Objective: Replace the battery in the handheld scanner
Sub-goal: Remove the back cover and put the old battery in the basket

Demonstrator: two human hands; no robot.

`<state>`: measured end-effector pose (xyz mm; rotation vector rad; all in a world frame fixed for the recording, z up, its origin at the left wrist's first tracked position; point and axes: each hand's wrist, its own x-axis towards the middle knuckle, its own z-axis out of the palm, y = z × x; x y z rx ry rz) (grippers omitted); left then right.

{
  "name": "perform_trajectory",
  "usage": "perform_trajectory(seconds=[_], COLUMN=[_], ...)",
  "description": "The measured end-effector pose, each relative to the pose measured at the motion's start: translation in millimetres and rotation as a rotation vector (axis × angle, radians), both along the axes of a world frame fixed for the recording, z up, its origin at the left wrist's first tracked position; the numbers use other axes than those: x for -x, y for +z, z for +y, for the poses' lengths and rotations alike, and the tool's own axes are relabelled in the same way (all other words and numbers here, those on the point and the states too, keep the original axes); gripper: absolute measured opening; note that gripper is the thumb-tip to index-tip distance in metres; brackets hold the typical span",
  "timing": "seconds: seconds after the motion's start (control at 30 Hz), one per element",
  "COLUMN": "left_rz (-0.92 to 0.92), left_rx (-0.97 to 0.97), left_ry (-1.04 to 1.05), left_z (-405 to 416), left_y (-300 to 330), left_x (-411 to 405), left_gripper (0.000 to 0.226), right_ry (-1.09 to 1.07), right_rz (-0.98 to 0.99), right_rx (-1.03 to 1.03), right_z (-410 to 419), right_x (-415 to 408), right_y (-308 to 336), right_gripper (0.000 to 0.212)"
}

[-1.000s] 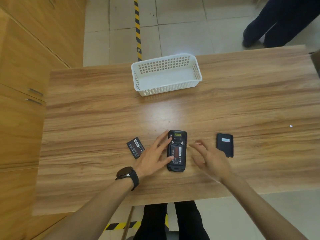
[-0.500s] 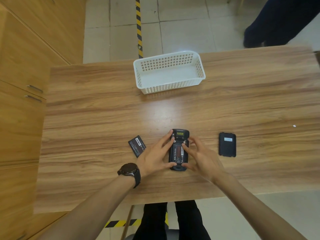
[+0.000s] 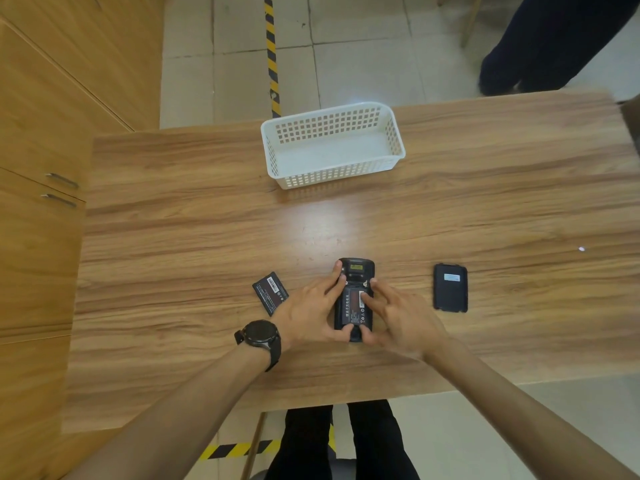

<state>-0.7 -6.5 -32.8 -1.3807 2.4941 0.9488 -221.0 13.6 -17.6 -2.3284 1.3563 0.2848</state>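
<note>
We see the handheld scanner lying face down near the front edge of the wooden bench, its back open with a battery seated in the compartment. Our left hand holds the scanner's left side, its grip closed around the body, while our right hand presses spread fingers on the battery. A second battery lies just left, the back cover lies to the right, and a white basket stands farther back.

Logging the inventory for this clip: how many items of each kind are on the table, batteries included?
Scanner: 1
Batteries: 2, one seated in the scanner, one loose
Back cover: 1
White basket: 1
Total: 5
</note>
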Motion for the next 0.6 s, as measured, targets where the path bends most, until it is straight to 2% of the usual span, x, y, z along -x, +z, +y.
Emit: perform_trajectory(seconds=[0.17, 0.33, 0.6], left_rz=[0.048, 0.107, 0.127], left_rx=[0.004, -0.022, -0.034], left_ry=[0.089, 0.182, 0.236], left_z=[-0.3, 0.2, -2.4], left_y=[-2.2, 1.2, 4.6], left_x=[-1.5, -1.3, -3.7], left_gripper=[0.102, 0.093, 0.085], right_ry=[-0.033, -0.034, -0.042], right_rz=[-0.050, -0.061, -0.186], right_rx=[0.014, 0.045, 0.060], right_z=[-1.0, -0.1, -8.3], right_x=[-0.5, 4.5, 4.5], right_y=[8.8, 8.1, 2.5], right_gripper=[0.055, 0.059, 0.031])
